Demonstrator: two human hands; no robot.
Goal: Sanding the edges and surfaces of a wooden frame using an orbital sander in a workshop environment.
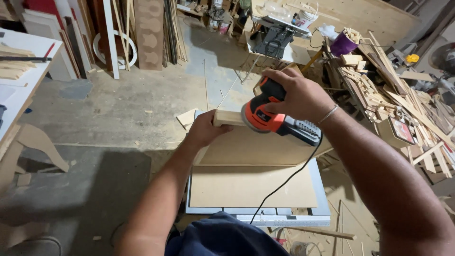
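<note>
Right hand: my right hand [296, 97] is wrapped over the top of the orange and black sander [265, 114], fingers curled down around its body, palm on the rounded cap.
Left hand: my left hand [206, 129] is closed around the near end of the wooden piece [226, 118], thumb side up, bracing it from the left.
Where the work is: the wooden piece sits at the top edge of a tilted board [251, 149], which stands over a flat panel [251, 187] on the grey-edged table [324, 199]; the sander's pad is pressed against the end of the wood, touching it.
Sander, how it handles: I judge it compact and moderately heavy, hard plastic with a rubbery top that grips well. One hand over the top suits it; the grey rear section [303, 132] is no place to hold.
Cord: the black cord [289, 178] trails from the rear down across the panel toward me; it looks limp and could snag on the table edge.
Wood, how it handles: pale, stiff and light, I think, with a dusty face that may slip, so a full wrap close to the sanded end seems best.
Board: thin and broad, likely to flex if pushed mid-span.
Around me: an offcut pile [379, 90] lies to my right, well apart from my hands.
</note>
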